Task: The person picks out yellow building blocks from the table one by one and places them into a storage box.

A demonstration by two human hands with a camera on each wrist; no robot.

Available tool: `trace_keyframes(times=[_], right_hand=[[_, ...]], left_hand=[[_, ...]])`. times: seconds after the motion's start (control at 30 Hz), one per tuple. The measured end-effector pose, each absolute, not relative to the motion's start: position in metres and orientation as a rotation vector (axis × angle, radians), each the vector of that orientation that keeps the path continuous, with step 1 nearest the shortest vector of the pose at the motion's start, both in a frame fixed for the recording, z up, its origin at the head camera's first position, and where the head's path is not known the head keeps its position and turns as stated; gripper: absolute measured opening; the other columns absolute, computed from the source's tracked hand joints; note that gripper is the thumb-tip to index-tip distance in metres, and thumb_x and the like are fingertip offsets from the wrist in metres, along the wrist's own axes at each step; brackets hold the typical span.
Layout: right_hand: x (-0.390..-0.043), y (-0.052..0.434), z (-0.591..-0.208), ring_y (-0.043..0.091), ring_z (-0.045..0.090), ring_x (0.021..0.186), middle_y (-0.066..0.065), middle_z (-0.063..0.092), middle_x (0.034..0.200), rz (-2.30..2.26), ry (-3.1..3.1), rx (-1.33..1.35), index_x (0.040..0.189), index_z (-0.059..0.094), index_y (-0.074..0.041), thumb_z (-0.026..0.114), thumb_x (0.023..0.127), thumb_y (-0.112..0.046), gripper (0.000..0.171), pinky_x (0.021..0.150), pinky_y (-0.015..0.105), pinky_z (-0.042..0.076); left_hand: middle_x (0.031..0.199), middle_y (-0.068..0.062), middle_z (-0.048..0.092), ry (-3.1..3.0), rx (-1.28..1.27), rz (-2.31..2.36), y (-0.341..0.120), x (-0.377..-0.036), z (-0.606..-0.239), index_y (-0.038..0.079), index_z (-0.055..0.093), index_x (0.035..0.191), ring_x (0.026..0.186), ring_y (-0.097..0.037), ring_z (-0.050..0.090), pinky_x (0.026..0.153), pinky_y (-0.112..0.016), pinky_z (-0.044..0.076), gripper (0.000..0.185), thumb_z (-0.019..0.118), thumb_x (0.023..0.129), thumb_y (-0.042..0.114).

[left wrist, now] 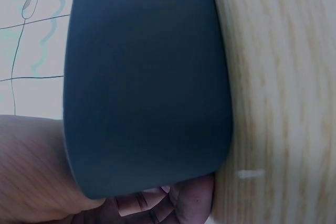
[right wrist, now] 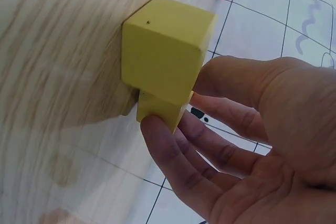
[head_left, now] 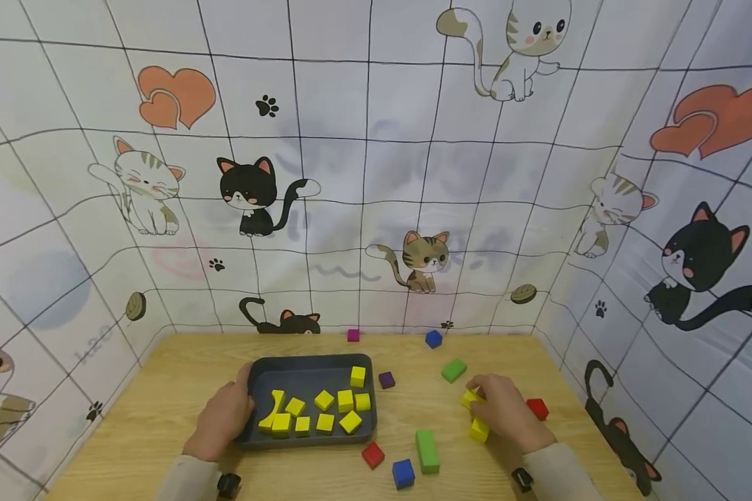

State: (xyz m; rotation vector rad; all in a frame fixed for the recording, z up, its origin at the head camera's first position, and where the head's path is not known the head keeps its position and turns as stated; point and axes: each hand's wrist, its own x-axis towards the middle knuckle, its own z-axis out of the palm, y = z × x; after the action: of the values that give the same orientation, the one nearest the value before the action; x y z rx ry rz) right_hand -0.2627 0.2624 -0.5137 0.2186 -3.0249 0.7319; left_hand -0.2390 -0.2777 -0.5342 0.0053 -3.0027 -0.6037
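My left hand [head_left: 222, 417] grips the left end of a dark grey tray [head_left: 313, 360]. In the left wrist view the tray's outer wall [left wrist: 147, 87] fills the middle, with fingertips [left wrist: 194, 198] at its lower edge. Several yellow blocks lie in the tray, among them an arch-shaped block [head_left: 276, 410] and a cube [head_left: 358, 376]. On the right, my right hand [head_left: 507, 410] pinches a yellow block [right wrist: 160, 109] between thumb and fingers. Another yellow block [right wrist: 163, 51] stands right beside it, nearer to me, and partly covers it in the right wrist view.
Around the tray on the wooden table [head_left: 131, 424] lie a red cube [head_left: 372, 455], a blue cube [head_left: 404, 474], a long green block [head_left: 427, 451], a shorter green block [head_left: 454, 370] and a purple cube [head_left: 386, 379]. A red block [head_left: 537, 408] sits beyond my right hand. Cat-patterned cloth encloses the table's back and sides.
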Motion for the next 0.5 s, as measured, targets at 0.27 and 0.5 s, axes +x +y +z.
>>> trace_keyframes(times=[0.27, 0.5], right_hand=[[-0.267, 0.254, -0.51, 0.022, 0.075, 0.098, 0.013, 0.083, 0.11, 0.737, -3.021, 0.238, 0.128, 0.084, -0.001, 0.088, 0.095, 0.002, 0.033, 0.091, 0.048, 0.07], [-0.265, 0.248, -0.507, 0.024, 0.078, 0.101, 0.013, 0.084, 0.111, 0.713, -2.996, 0.265, 0.126, 0.084, 0.0, 0.089, 0.095, 0.002, 0.031, 0.091, 0.049, 0.07]], left_hand=[[0.111, -0.031, 0.075, -3.01, 0.022, -0.609, -0.277, -0.239, -0.534, -0.006, 0.036, 0.173, 0.082, -0.031, 0.068, 0.072, -0.054, 0.06, 0.075, 0.068, 0.106, 0.005], [0.112, -0.032, 0.076, -3.009, 0.01, -0.602, -0.278, -0.241, -0.534, -0.007, 0.037, 0.172, 0.082, -0.031, 0.07, 0.072, -0.054, 0.061, 0.075, 0.069, 0.106, 0.005]])
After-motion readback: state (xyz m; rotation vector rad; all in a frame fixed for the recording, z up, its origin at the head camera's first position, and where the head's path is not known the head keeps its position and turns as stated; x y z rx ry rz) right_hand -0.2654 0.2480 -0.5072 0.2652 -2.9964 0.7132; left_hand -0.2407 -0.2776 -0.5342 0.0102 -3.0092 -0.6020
